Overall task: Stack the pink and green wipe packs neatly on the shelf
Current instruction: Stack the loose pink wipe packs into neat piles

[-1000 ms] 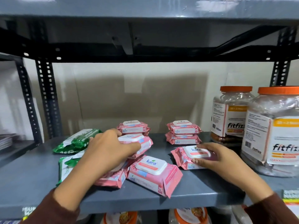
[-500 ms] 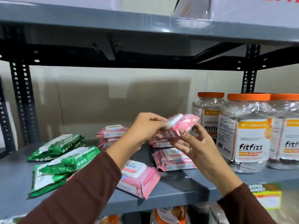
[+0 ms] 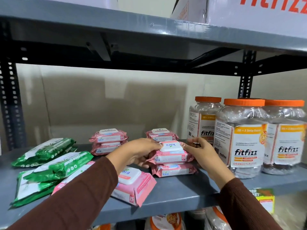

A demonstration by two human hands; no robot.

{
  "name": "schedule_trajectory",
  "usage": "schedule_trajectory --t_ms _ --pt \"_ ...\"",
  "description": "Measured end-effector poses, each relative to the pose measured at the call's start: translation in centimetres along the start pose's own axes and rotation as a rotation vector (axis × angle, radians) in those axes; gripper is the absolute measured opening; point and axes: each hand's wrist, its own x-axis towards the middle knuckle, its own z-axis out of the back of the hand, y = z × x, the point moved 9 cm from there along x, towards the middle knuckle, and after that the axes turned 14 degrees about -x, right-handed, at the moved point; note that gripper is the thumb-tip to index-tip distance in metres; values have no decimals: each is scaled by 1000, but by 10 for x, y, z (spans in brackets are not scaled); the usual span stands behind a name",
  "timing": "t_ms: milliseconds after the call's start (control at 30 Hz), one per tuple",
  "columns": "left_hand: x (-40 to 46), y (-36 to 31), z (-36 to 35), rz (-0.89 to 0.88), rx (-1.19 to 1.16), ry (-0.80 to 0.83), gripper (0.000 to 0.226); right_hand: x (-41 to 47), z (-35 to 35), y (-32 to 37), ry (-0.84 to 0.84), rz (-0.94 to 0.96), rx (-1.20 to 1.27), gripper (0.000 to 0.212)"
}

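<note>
A pink wipe pack (image 3: pixel 171 153) with a white lid lies on top of another pink pack (image 3: pixel 174 170) at mid-shelf. My left hand (image 3: pixel 137 153) grips its left end and my right hand (image 3: pixel 201 151) presses its right end. Behind stand two more pink stacks, one at the back left (image 3: pixel 108 141) and one at the back middle (image 3: pixel 161 134). A larger pink pack (image 3: pixel 132 185) lies loose near the front edge, partly under my left sleeve. Green packs (image 3: pixel 44 150) (image 3: pixel 54 168) lie in a loose pile on the left.
Three clear jars with orange lids (image 3: pixel 242 140) stand close on the right, almost touching my right hand. The grey shelf (image 3: pixel 174 195) has a front edge just below the packs. An upper shelf (image 3: pixel 149 30) carries cardboard boxes. Black slotted uprights stand at both sides.
The pink pack was held up in the air between both hands; now it rests on the pack at mid-shelf, with both hands still on it. The camera has shifted left and up.
</note>
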Motion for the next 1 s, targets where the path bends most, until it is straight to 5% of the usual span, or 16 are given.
schedule_trajectory --t_ms 67,200,300,500,633,800,1000 --pt "1 -4 6 -25 101 -35 35 -1 -2 2 13 33 -62 25" --pt "6 -8 9 -73 161 -69 26 -25 20 32 -332 302 -304 15" --pt "8 -11 10 -114 138 -103 30 -49 -8 41 -139 363 -316 13" --pt "4 -26 15 -176 177 -162 22 -54 -21 33 -65 284 -783 94" --pt "12 -33 27 -232 136 -168 37 -46 -20 37 -91 355 -798 74" --pt "21 -12 15 -109 -25 7 45 -20 -15 20 164 336 -571 44" --pt "12 -6 5 -9 -5 90 27 -4 -10 14 179 392 -522 50"
